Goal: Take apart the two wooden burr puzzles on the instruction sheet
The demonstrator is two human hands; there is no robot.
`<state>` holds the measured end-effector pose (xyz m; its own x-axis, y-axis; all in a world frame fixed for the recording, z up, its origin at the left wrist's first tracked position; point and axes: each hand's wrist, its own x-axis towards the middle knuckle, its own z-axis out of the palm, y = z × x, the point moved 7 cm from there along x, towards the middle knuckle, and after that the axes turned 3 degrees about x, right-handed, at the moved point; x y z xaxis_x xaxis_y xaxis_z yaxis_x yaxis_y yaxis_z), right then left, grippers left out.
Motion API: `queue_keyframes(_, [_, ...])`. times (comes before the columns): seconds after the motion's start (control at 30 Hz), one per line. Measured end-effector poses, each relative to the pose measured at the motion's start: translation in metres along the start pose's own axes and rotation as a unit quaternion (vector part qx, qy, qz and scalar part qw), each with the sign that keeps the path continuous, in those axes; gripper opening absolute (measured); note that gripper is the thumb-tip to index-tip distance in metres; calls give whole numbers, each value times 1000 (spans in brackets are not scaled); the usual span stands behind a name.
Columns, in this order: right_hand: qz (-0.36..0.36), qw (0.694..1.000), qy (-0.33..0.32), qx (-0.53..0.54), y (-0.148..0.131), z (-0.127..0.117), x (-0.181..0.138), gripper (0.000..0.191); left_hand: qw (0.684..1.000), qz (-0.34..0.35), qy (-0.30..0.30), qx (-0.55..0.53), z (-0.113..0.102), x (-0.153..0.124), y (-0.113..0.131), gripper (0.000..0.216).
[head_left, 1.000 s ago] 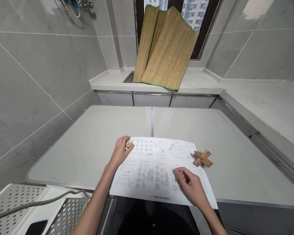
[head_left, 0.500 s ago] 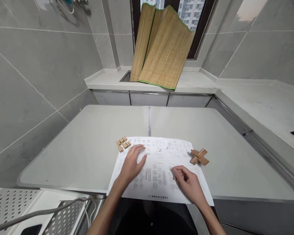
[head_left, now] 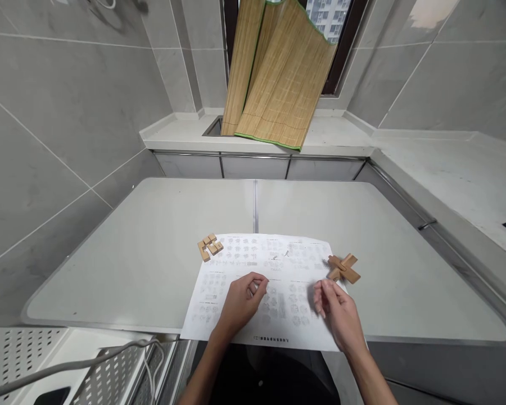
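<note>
From the head view, a pale grey table [head_left: 160, 247] with rounded corners and a seam down its middle fills the centre of a room lined with large grey wall tiles [head_left: 59, 107]. Behind the table runs a white ledge [head_left: 181, 135], and on it a bamboo mat [head_left: 278, 73] leans upright against a dark-framed window [head_left: 346, 34]. To the right a light counter [head_left: 455, 180] runs along the wall. At lower left stands a white perforated rack [head_left: 21, 349] with a grey cable [head_left: 76, 363] crossing over it. A printed sheet [head_left: 236, 264] of small diagrams lies flat at the near edge of the table, its front edge reaching just over the rim. Off the sheet's far left corner sits a small notched wooden piece [head_left: 209, 246], touching or just overlapping the paper. At the sheet's right edge lies a wooden cross [head_left: 343, 268] of interlocked bars, partly on the paper. The left hand [head_left: 240, 304] rests over the middle of the sheet, fingers curled in with thumb and forefinger close together, holding nothing that can be seen. The right hand [head_left: 339, 315] hovers over the sheet's right part, fingers loosely bent and close together, empty, its fingertips just beside the cross but apart from it. Both forearms rise from the bottom edge.
</note>
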<state>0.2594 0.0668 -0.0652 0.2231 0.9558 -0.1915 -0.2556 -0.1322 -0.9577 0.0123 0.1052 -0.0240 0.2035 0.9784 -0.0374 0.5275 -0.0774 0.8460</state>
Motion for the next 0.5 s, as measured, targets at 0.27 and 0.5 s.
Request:
queue_keyframes(0.27, [66,979,36,191,5,-12,5,44,999,12,3,29,1,0,4,28])
queue_keyframes(0.5, [91,938,15,335,9,-21,13,44,999,16,-7,31,3,-1,2,29])
